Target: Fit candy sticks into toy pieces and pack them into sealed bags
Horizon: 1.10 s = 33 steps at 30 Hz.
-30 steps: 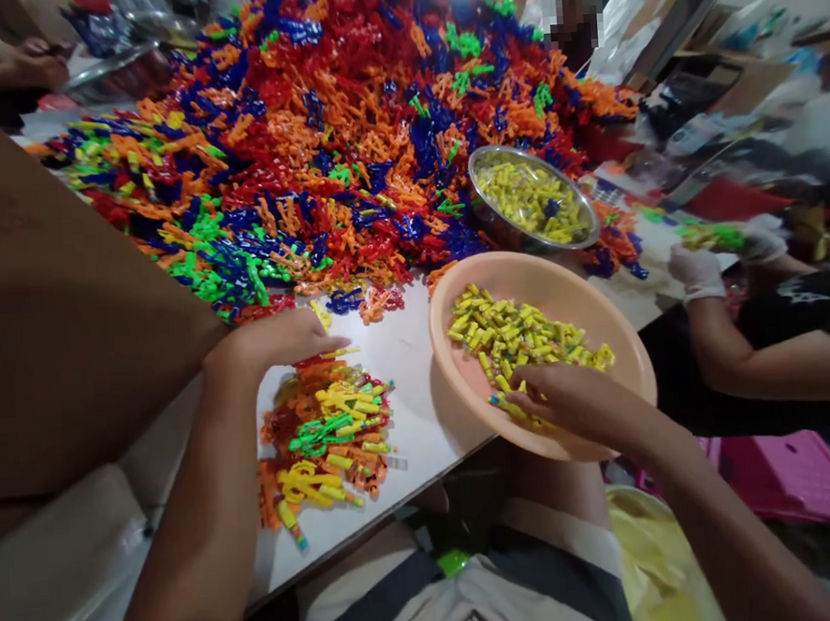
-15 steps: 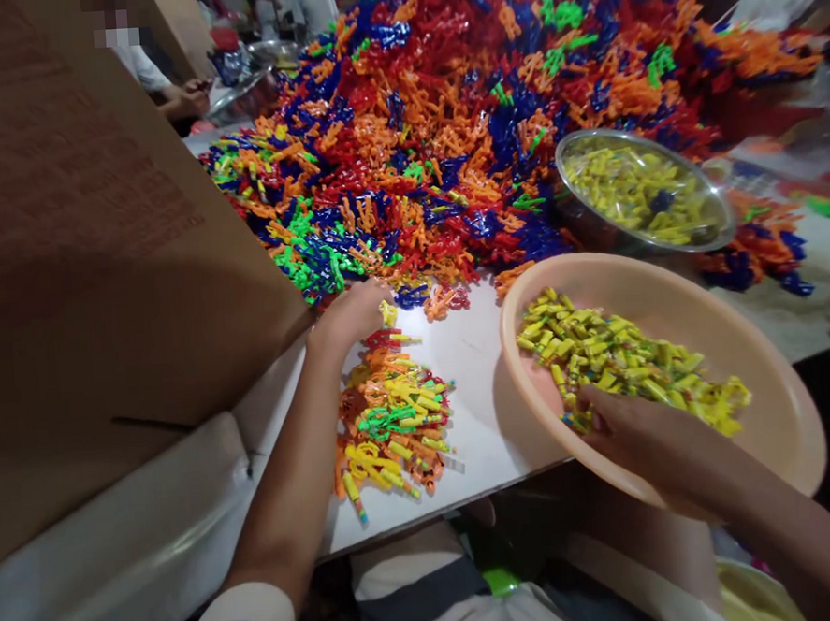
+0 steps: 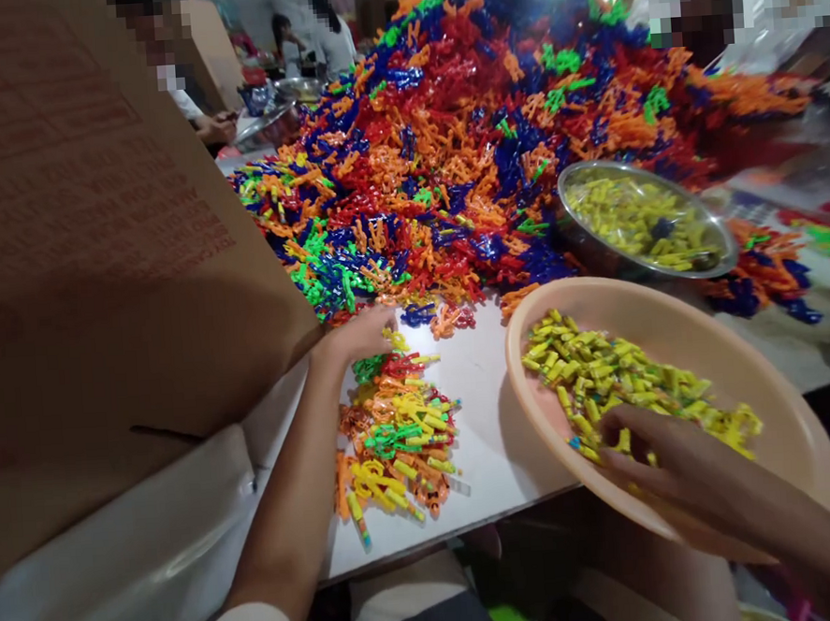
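My left hand (image 3: 360, 337) is at the far end of a small heap on the white table, its fingers closed on a yellow plastic piece (image 3: 393, 341). That heap of plastic figures (image 3: 395, 438) is orange, yellow, green and red, with slim yellow tubes lying among them. Over the near side of a peach plastic basin (image 3: 756, 374) reaches my right hand (image 3: 652, 446), fingers curled and thumb close to them around a small yellow tube (image 3: 625, 441). Many more yellow tubes (image 3: 601, 360) lie loose in the basin. The fingertips of this hand are partly hidden.
A large mound of red, orange, blue and green plastic figures (image 3: 448, 159) covers the back of the table. Behind the basin tilts a steel bowl (image 3: 725, 252) of yellow pieces. A cardboard box (image 3: 140, 299) stands close on the left. Other people sit farther back.
The whole view has shifted, so everything sits slightly lower. My right hand has moved slightly within the basin and its fingers show more. My left hand stays by the heap's far end.
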Each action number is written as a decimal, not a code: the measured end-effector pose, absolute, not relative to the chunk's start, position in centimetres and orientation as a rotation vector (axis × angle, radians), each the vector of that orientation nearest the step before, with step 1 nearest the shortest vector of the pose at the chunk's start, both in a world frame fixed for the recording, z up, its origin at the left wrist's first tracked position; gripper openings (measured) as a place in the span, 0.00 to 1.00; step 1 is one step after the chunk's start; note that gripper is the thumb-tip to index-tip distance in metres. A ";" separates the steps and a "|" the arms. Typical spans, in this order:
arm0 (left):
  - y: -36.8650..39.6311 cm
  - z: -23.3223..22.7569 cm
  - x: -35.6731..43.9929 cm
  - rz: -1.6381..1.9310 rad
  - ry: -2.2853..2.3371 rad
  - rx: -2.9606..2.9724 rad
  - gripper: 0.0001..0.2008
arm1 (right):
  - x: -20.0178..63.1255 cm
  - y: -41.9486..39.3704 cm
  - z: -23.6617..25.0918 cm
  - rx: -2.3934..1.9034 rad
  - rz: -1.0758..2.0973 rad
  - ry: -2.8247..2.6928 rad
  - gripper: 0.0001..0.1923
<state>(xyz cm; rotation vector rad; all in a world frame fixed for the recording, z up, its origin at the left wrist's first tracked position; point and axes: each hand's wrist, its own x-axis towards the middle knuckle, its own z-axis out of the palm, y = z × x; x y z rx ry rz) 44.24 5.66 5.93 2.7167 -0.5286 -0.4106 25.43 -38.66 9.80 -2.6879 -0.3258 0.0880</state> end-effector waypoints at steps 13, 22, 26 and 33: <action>-0.1 13.5 39.8 -0.090 -0.645 2.342 0.15 | 17.8 -32.0 9.4 -1.995 -0.326 -0.038 0.14; -9.0 14.5 28.7 -0.321 -0.346 1.396 0.13 | 13.4 -29.4 10.7 -1.524 -0.320 0.291 0.14; -11.3 11.5 23.4 -0.395 0.064 1.139 0.23 | 12.9 -29.5 10.8 -1.575 -0.431 0.038 0.08; -12.3 10.1 16.6 -0.267 0.302 0.997 0.22 | 13.0 -29.0 10.0 -1.755 -0.477 -0.197 0.14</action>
